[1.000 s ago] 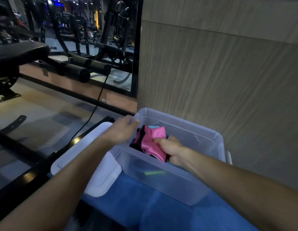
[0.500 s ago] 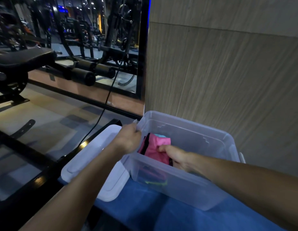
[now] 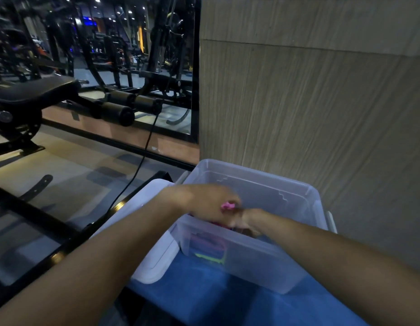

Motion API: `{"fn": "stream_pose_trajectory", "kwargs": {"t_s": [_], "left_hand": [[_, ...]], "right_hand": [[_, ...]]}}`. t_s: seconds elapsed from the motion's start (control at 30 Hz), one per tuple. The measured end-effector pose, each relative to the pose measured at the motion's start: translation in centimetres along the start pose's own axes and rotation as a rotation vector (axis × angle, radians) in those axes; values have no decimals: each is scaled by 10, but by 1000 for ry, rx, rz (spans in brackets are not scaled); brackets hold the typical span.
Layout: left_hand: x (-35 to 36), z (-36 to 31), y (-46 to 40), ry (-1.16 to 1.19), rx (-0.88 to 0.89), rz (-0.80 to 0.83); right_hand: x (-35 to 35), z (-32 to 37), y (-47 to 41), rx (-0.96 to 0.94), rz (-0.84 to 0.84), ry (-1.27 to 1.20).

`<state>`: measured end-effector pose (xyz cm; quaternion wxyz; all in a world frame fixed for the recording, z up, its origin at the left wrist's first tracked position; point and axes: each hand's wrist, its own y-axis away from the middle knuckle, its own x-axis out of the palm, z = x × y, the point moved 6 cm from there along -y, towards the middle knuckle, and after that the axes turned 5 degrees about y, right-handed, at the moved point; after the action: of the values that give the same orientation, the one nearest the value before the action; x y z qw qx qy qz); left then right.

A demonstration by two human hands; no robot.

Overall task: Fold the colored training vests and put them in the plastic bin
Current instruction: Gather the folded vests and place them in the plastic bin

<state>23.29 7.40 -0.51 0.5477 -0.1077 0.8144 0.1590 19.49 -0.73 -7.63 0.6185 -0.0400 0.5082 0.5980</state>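
Over the clear plastic bin (image 3: 263, 262) I am seeing both hands meeting at its left half. The left hand (image 3: 211, 202) is reaching across the rim, blurred, so I cannot tell how its fingers are lying. The right hand (image 3: 245, 220) is dipping inside the bin, fingers hidden. A scrap of pink vest (image 3: 227, 205) is showing between them, touching both. Through the translucent front wall, folded vests (image 3: 210, 250) are lying stacked, a lime edge lowest. The rounded white lid (image 3: 155, 257) is sitting just beside the bin on the blue mat (image 3: 204, 300), against a grained wall panel (image 3: 310, 102).
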Motion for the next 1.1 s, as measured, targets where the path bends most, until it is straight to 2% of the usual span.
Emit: {"fn": "stream_pose_trajectory", "kwargs": {"t_s": [0.1,0.23,0.33,0.4,0.47,0.57,0.63,0.7,0.8,0.87,0.93,1.1], "left_hand": [[8,20,-4,-192,-179,308],[13,36,-15,-356,-274,403],[29,49,-20,-283,-390,304],[29,60,-23,-198,-437,240],[25,54,-20,-201,-429,306],[0,23,-23,-343,-373,327],[-21,-22,-27,-458,-248,198],[-37,-81,-34,-394,-107,3],[-38,-183,-50,-165,185,-274],[-24,-248,-65,-67,373,-387],[6,-307,-85,20,484,-361],[120,-428,-140,144,605,-68]], "right_hand": [[-15,2,-1,-24,-41,263],[-30,12,12,-133,-158,535],[-30,13,20,-160,-180,691],[-32,11,33,-169,-114,631],[-42,4,45,-165,-95,505],[-63,-10,67,-213,-221,385],[-82,-24,90,-268,-360,337],[-106,-47,123,-320,-541,206],[-139,-119,183,-325,-889,-88],[-149,-193,220,-314,-1037,-314],[-146,-279,257,-219,-1120,-492],[-93,-505,365,235,-1318,-802]]}}
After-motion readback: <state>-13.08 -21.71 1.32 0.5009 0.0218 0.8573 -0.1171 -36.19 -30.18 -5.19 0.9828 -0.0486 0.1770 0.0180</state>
